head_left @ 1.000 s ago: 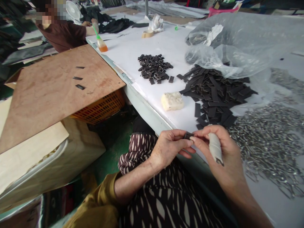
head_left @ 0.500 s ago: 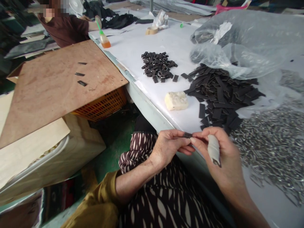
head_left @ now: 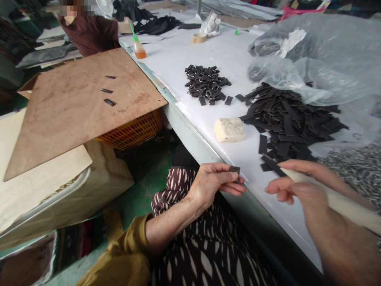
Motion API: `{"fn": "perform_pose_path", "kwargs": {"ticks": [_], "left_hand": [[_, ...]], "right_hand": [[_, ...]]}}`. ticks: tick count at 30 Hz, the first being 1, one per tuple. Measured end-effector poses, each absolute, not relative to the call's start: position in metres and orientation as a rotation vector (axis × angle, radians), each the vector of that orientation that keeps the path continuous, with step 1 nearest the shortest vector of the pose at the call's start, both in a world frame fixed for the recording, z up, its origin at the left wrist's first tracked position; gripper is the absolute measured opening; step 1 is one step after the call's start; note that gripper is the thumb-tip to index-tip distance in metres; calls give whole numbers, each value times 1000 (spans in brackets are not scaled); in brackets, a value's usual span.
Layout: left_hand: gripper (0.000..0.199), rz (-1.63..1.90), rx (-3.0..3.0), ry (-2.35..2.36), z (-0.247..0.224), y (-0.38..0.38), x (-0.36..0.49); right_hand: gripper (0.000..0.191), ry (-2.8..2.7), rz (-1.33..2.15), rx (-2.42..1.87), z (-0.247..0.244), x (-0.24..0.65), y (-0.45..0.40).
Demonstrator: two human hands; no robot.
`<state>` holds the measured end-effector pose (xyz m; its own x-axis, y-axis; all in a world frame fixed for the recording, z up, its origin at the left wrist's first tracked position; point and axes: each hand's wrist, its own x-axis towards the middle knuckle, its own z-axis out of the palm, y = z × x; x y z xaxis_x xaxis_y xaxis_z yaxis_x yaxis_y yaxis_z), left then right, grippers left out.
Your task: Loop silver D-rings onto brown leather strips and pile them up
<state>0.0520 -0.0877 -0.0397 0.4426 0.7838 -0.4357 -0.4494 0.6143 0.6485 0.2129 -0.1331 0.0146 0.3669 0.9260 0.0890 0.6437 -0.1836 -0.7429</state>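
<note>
My left hand (head_left: pixel 210 182) pinches a small dark piece (head_left: pixel 235 170) between thumb and fingers at the table's front edge. To the right, my right hand (head_left: pixel 321 198) is wrapped round a pale, stick-like tool (head_left: pixel 333 194), its index finger stretched along it. The fingertip is beside a dark strip (head_left: pixel 272 165) at the near edge of the pile of dark strips (head_left: pixel 291 119); contact is unclear. A cream block (head_left: pixel 229 130) lies left of that pile. Behind it sits a heap of dark pieces with metal rings (head_left: pixel 205 81).
A clear plastic bag (head_left: pixel 321 51) and metal rings (head_left: pixel 357 171) lie right. Left are a wooden board (head_left: pixel 74 107) over an orange basket (head_left: pixel 133 131), a bottle with orange liquid (head_left: pixel 139 49) and a tape roll (head_left: pixel 199 38). A person (head_left: pixel 92 33) is at back left.
My right hand has moved away from my left hand, rightward toward the strips, with the pale tool now extending back across it. My left hand stays nearly in place, still holding the dark piece.
</note>
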Motion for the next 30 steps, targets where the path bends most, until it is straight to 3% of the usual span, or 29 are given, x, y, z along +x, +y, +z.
{"fn": "perform_pose_path", "kwargs": {"ticks": [10, 17, 25, 30], "left_hand": [[20, 824, 413, 807, -44, -77, 45], [18, 868, 458, 828, -42, -72, 42], [16, 884, 543, 857, -41, -61, 38], [13, 878, 578, 851, -41, -55, 38]], "right_hand": [[9, -1331, 392, -1909, 22, 208, -115], [20, -1340, 336, -1923, 29, 199, -89], [24, -1205, 564, -1835, 40, 188, -50], [23, -1213, 451, -1784, 32, 184, -26]]}}
